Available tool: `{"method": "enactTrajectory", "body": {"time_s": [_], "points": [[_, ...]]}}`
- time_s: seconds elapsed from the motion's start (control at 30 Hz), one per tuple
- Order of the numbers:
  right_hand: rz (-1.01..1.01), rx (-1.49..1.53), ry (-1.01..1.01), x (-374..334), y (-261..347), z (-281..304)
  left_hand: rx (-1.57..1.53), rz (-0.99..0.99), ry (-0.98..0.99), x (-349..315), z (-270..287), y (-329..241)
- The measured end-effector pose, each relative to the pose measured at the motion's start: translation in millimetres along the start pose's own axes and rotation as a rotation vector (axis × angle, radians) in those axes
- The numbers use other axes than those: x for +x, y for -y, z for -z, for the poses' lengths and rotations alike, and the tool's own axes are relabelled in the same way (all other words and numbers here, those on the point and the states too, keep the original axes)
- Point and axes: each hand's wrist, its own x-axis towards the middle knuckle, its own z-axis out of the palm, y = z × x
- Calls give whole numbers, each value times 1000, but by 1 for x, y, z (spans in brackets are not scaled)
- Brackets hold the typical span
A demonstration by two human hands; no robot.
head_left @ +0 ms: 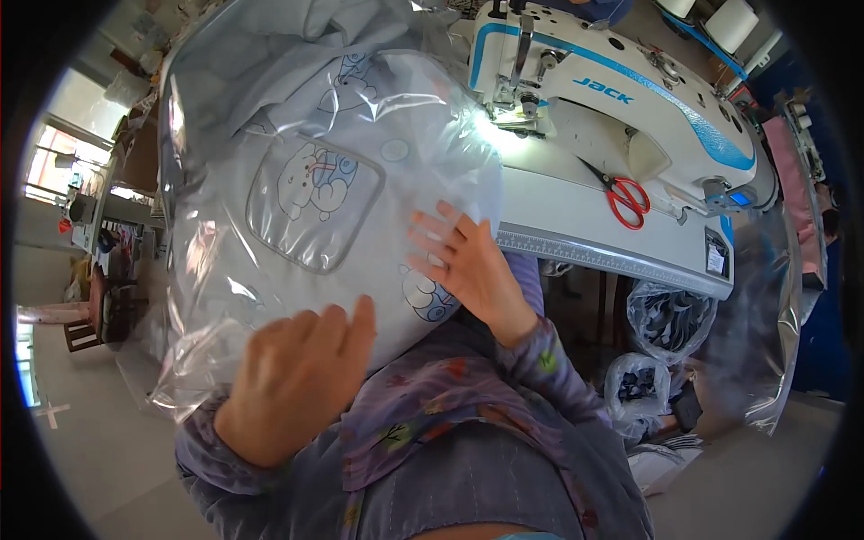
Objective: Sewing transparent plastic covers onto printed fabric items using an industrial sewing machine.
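A pale grey-blue plastic sheet article (207, 234), clear and shiny in places, spreads across my lap and the table's left side. A rounded patch (261, 211) with grey edging and a printed cartoon bear lies on it. My right hand (477, 274) hovers over the sheet's right part, fingers spread, holding nothing. Lower left, my left hand (292, 382) is above the sheet's near edge, slightly blurred. Its index finger points forward and the others look bent, with nothing visible in them. To the right stands a white and blue sewing machine (621, 81), its lamp lit by the needle.
Red-handled scissors (625, 200) lie on the machine bed. A ruler strip (576, 249) runs along the table's front edge. Below right are two clear bags (670, 319) of dark scraps. Thread cones (731, 25) stand at the far right. A wooden chair (99, 310) is at the left.
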Motion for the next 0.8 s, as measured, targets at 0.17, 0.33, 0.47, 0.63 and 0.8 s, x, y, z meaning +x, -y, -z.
{"method": "enactTrajectory", "body": {"time_s": [0.17,0.33,0.47,0.63,0.8], "points": [[-226,-107,265,3,-18,32,-269,3,257,8,-4,-2],[-133,1,75,-7,-43,38,-319,-35,362,29,-7,20],[-72,211,342,-5,-30,25,-329,-70,379,37,-3,39],[-59,-329,169,-55,5,13,-418,6,74,59,-5,30],[-30,-813,205,-90,-5,4,-561,-45,-129,154,-103,-41]]}}
